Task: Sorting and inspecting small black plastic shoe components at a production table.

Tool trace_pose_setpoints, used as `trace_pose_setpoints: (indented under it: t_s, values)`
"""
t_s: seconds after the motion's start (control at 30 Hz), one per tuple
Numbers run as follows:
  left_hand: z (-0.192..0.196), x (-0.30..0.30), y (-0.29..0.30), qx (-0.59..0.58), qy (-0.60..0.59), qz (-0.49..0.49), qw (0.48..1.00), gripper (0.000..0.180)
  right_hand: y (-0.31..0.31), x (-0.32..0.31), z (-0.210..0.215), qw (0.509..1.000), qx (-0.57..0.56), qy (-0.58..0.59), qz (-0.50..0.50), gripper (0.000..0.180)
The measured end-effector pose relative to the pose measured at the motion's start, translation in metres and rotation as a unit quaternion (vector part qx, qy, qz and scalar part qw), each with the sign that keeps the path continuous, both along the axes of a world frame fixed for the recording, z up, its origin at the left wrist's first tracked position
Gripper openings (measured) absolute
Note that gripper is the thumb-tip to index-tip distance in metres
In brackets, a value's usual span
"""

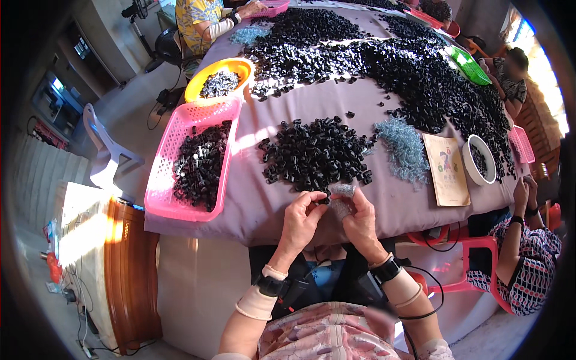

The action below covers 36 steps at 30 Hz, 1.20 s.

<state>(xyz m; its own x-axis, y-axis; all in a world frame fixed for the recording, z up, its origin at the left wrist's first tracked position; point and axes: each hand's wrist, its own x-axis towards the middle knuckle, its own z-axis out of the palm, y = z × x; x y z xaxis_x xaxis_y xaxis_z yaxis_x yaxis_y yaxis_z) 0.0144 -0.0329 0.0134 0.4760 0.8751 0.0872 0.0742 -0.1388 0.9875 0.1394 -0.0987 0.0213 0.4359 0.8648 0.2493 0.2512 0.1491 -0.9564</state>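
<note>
Near the table's front edge, my left hand (300, 221) pinches a small black plastic part (324, 200) between thumb and fingertips. My right hand (362, 223) is close beside it, thumb and forefinger bent toward the part. Clear, shiny material (342, 208) covers or lies at those right fingertips; I cannot tell whether a small piece is between them. Just beyond both hands lies a heap of short black tubular parts (315, 153). To its right is a tangled pile of thin, clear bluish pieces (403, 150).
A pink basket (157, 159) of black parts stands left, an orange bowl (193, 90) behind it. A booklet (447, 171) and white bowl (470, 159) lie right. Larger black heaps (420, 78) cover the far table. Co-workers sit around; one's patterned sleeve (537, 258) is right.
</note>
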Motion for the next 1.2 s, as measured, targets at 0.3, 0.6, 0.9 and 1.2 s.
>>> trace_pose_setpoints:
  t_s: [0.3,0.6,0.9,1.2]
  values:
    - [-0.005,-0.003,0.001,0.011,-0.047,-0.019,0.999,0.015,0.002,-0.002,0.009,0.997,0.012,-0.081,0.006,0.033]
    - [0.001,-0.006,0.003,-0.073,-0.078,-0.041,0.993,0.013,0.003,-0.004,0.005,0.993,0.028,-0.111,-0.023,0.034]
    - [-0.011,-0.012,0.009,-0.142,-0.131,-0.048,0.98,0.017,-0.006,-0.019,0.012,0.968,0.065,-0.243,0.02,0.037]
    - [-0.011,-0.022,0.022,-0.304,-0.318,-0.061,0.896,0.017,-0.008,0.003,-0.001,0.999,0.005,-0.034,-0.041,0.031]
